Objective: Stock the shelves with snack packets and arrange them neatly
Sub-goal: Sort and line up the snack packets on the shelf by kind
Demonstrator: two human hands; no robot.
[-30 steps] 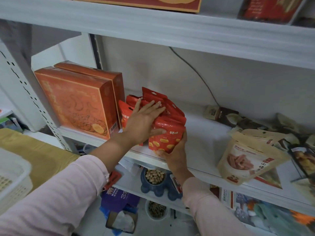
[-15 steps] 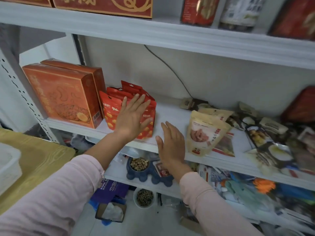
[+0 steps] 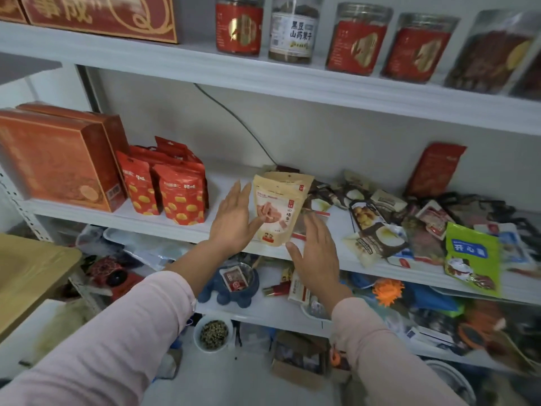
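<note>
White shelf [image 3: 225, 178] bears a tan pouch [image 3: 278, 212] between the wide, empty left hand [image 3: 234, 219] and right hand [image 3: 317, 253]; clasp its sides evenly.

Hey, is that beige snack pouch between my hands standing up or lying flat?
Standing upright. The beige pouch stands on its base near the front edge of the shelf, printed face forward.

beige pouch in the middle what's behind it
A second pouch stands right behind the beige pouch, only its top and right edge showing. Whatever lies lower behind is covered.
</note>
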